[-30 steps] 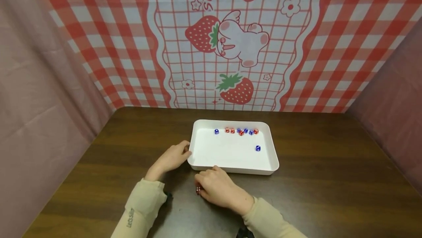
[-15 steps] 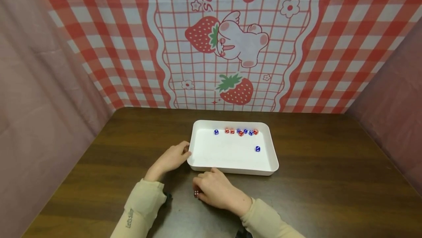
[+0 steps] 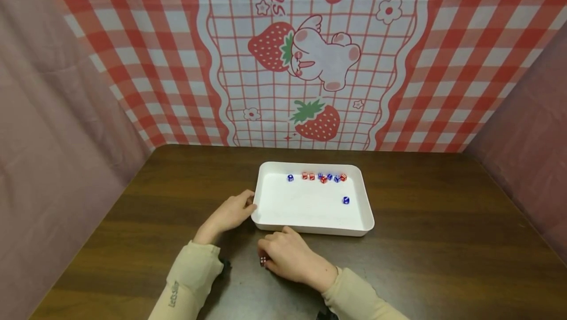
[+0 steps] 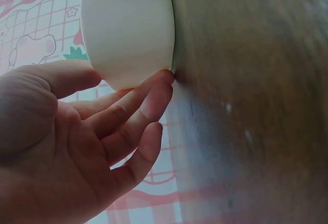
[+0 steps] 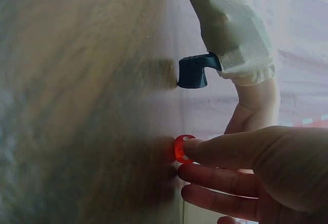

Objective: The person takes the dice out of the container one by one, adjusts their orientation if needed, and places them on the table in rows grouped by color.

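In the head view my left hand (image 3: 231,210) lies beside the left end of the white tray (image 3: 292,229). The left wrist view shows my thumb (image 4: 82,78) at the tray's edge and the slightly bent fingers (image 4: 136,106) touching its outer wall. My right hand (image 3: 290,256) is in front of the tray, close over the table. It holds a red die (image 3: 263,260) with white pips between thumb and fingers. In the right wrist view, the red die (image 5: 183,149) stands right at the table surface, its near side partly covered by the thumb.
Inside the tray, several red dice (image 3: 304,176) and blue dice (image 3: 330,176) sit mostly along the far wall. One blue die (image 3: 346,200) lies apart at the right. A strawberry-print checked cloth (image 3: 319,64) hangs behind the brown table (image 3: 443,231); pink curtains (image 3: 57,128) flank it.
My right hand has slid slightly left and toward me along the table, with the red die in its fingers. My left hand stays at the tray's end.
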`<move>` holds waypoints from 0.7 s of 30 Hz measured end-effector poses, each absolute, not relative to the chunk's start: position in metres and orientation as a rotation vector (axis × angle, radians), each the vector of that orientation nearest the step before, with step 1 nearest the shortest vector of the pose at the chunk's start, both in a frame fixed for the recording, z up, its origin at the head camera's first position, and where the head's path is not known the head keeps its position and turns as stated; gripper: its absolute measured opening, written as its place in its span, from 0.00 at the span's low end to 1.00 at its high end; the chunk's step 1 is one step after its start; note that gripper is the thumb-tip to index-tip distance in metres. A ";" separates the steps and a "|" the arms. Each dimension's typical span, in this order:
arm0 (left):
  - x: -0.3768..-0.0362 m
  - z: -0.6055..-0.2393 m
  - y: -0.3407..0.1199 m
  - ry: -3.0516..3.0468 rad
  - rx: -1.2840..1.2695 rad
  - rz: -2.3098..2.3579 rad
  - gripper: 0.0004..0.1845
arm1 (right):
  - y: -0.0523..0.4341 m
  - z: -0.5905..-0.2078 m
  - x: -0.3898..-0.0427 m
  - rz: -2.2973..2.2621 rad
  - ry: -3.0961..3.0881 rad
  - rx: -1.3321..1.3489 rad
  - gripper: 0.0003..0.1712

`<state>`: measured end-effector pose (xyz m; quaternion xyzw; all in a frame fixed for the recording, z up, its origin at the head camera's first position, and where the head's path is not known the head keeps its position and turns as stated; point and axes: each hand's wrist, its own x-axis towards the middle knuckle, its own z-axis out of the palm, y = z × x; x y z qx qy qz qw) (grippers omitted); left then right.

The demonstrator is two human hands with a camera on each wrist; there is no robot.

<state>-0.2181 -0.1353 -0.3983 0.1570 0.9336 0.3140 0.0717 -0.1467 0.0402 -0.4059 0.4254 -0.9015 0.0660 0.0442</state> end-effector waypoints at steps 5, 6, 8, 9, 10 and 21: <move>-0.218 -0.399 -0.135 2.808 0.458 0.933 0.17 | 0.040 -0.405 -0.146 0.208 -2.757 1.303 0.06; -0.218 -0.399 -0.135 2.808 0.457 0.932 0.17 | 0.040 -0.405 -0.146 0.207 -2.756 1.304 0.06; -0.218 -0.399 -0.135 2.807 0.458 0.933 0.17 | 0.040 -0.405 -0.146 0.204 -2.752 1.302 0.07; -0.218 -0.399 -0.135 2.807 0.458 0.935 0.17 | 0.040 -0.404 -0.146 0.200 -2.749 1.300 0.07; -0.218 -0.398 -0.135 2.807 0.460 0.936 0.17 | 0.041 -0.404 -0.145 0.193 -2.743 1.296 0.07; -0.218 -0.398 -0.135 2.786 0.465 0.953 0.17 | 0.050 -0.395 -0.147 0.164 -2.718 1.246 0.07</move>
